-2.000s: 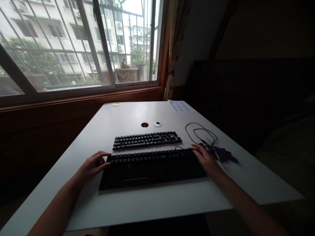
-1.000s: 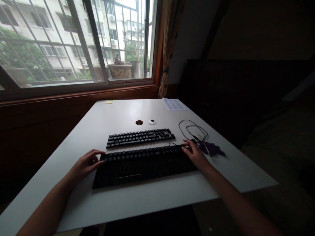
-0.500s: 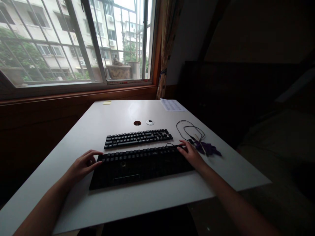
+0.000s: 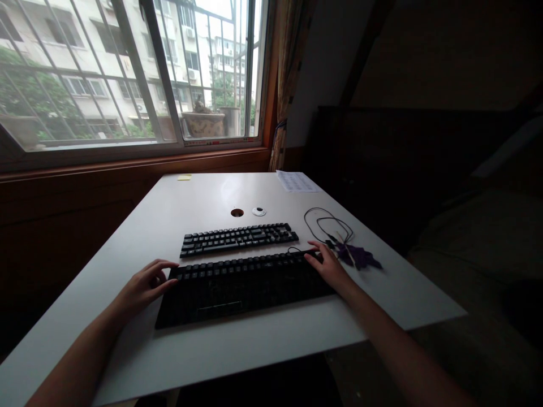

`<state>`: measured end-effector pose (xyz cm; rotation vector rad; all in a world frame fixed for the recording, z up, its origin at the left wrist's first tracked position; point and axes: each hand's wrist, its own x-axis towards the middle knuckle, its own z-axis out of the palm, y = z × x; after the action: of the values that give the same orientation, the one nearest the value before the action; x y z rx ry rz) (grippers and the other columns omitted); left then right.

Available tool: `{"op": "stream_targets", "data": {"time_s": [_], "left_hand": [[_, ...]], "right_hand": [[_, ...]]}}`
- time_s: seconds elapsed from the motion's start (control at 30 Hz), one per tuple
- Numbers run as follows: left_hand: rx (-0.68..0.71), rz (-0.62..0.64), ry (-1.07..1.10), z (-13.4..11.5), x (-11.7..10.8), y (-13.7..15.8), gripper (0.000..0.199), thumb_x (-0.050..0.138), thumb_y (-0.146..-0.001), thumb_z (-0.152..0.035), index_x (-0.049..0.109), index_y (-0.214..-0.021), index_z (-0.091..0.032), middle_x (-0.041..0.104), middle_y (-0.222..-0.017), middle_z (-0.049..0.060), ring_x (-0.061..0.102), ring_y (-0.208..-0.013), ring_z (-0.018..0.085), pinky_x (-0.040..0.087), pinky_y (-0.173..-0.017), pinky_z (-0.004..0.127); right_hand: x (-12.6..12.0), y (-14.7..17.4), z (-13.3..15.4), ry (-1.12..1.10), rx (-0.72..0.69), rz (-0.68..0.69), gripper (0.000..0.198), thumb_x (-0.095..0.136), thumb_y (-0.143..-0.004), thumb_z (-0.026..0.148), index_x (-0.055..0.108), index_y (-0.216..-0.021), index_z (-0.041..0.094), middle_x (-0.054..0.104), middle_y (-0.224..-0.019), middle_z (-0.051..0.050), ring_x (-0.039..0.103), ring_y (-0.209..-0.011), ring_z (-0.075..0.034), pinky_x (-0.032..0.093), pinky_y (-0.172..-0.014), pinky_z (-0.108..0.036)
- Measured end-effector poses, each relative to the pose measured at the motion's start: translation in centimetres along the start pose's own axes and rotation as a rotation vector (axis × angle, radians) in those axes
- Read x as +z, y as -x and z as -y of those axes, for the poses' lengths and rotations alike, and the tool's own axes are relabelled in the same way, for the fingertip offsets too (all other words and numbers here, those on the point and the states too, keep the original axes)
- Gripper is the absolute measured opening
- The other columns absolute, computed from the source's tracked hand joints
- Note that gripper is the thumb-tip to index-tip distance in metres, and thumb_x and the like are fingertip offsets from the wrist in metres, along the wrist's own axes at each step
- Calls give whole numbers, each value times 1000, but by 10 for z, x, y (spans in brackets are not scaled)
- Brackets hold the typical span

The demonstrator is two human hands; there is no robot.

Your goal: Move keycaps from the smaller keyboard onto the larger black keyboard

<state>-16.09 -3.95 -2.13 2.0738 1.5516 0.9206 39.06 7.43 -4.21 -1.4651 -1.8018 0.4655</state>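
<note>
A black keyboard (image 4: 241,294) lies on the near part of the white table. Keys show along its far edge, while its wide near part is dark and glossy, with few details to make out. At its left end, my left hand (image 4: 142,285) grips the corner between thumb and fingers. My right hand (image 4: 328,265) holds the opposite end the same way, the fingers over the far right corner. Just behind it, apart from it, is a second set of black keys (image 4: 237,240) in keyboard rows, with some gaps at the right.
The white table (image 4: 127,237) carries a coiled black cable (image 4: 350,226) and a crumpled purple cloth (image 4: 358,257) at right. Farther back are a round hole (image 4: 237,213), a white disc (image 4: 259,212), printed paper (image 4: 297,181) and a yellow note (image 4: 184,177). A barred window stands behind.
</note>
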Motion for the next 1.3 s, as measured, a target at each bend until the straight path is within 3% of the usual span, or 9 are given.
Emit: {"op": "stream_targets", "data": {"time_s": [0.17, 0.4, 0.63, 0.77, 0.93, 1.3], "left_hand": [[-16, -1, -8, 1, -1, 1, 46, 68, -91, -57, 68, -123, -24, 66, -86, 0, 57, -57, 11, 49, -55, 23], [-20, -11, -8, -5, -2, 2, 44, 68, -90, -57, 69, -119, -24, 65, -84, 0, 59, -58, 11, 49, -55, 22], [-36, -12, -9, -5, -3, 4, 45, 68, -90, -57, 69, -120, -24, 67, -87, 2, 60, -60, 13, 50, -57, 24], [-45, -10, -19, 0, -3, 6, 43, 68, -91, -56, 68, -121, -25, 67, -88, 1, 59, -61, 13, 51, -58, 24], [-37, -3, -21, 1, -3, 8, 42, 68, -92, -54, 67, -123, -25, 66, -93, 2, 59, -63, 12, 50, -60, 24], [-40, -7, -25, -3, -5, 7, 44, 68, -91, -55, 68, -122, -24, 67, -92, 3, 60, -62, 13, 50, -58, 24]], "right_hand": [[0, 2, 0, -41, 22, 4, 50, 55, -92, 55, 60, -132, 25, 70, -111, -11, 67, -90, -28, 56, -90, -48], [-1, 5, 2, -116, 46, 13, 45, 49, -95, 43, 56, -136, 27, 72, -118, -9, 69, -97, -27, 54, -97, -49], [-2, 6, 2, -130, 41, 5, 44, 50, -95, 44, 57, -136, 28, 74, -118, -9, 70, -100, -28, 53, -97, -50], [-1, 7, 3, -90, 33, 8, 45, 49, -97, 48, 56, -137, 28, 73, -120, -9, 68, -105, -30, 52, -98, -50], [2, 9, 11, 40, -3, 7, 53, 64, -88, 53, 56, -135, 29, 72, -119, -8, 63, -109, -35, 47, -103, -55], [4, 10, 14, 87, -33, -10, 60, 62, -89, 61, 53, -139, 29, 72, -120, -9, 62, -111, -35, 47, -102, -54]]}}
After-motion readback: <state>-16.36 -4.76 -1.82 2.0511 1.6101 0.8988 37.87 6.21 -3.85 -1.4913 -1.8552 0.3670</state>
